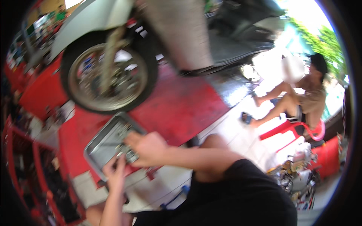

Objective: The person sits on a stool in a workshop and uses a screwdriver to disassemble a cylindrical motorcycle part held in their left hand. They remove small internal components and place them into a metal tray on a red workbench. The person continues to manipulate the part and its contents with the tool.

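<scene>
A shallow metal tray [103, 141] with small metal parts [126, 150] in it lies on a red motorcycle lift platform [181, 105]. My right hand [149, 147] reaches in from the right, palm down, with its fingers on the small parts in the tray. My left hand [115, 173] comes up from below to the tray's near edge, its fingertips touching the same cluster of parts. The picture is blurred, so I cannot make out whether either hand grips a part.
A motorcycle's front wheel [109, 73] and pale mudguard [86, 19] stand on the platform just beyond the tray. A red tool cart [34, 169] is at the left. Another person [301, 98] sits on a red plastic chair [298, 130] at the right.
</scene>
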Motion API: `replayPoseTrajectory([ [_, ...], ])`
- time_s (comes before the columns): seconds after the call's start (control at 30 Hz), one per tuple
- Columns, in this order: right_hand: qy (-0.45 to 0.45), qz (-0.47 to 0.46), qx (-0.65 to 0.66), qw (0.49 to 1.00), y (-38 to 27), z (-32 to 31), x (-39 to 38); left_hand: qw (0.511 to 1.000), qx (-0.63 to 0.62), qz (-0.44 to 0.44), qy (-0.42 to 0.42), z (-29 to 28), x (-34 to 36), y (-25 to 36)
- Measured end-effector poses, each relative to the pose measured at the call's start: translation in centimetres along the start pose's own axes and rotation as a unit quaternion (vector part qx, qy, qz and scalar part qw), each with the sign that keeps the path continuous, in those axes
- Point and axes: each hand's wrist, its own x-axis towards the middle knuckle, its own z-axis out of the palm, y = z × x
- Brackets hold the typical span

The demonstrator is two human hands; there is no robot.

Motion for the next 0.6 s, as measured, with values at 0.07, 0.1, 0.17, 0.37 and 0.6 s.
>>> replayPoseTrajectory([
  [0.07,-0.012,-0.002,0.030,0.999,0.2,0.7,0.4,0.997,-0.074,0.019,0.026,-0.4,0.9,-2.7],
  [0.1,-0.039,0.015,0.045,0.998,0.0,0.6,0.6,0.995,-0.088,0.016,0.033,-0.5,0.8,-3.0],
  [0.17,-0.007,0.013,0.063,0.998,0.9,0.8,-0.9,0.995,-0.095,-0.011,0.018,1.0,0.5,-1.8],
  [0.37,-0.026,0.013,0.072,0.997,1.3,0.7,-1.9,0.993,-0.113,-0.029,0.009,1.6,0.1,-0.6],
  [0.6,-0.021,0.025,0.114,0.993,1.7,1.3,-2.7,0.993,-0.112,-0.028,-0.016,1.6,-0.5,0.0],
])
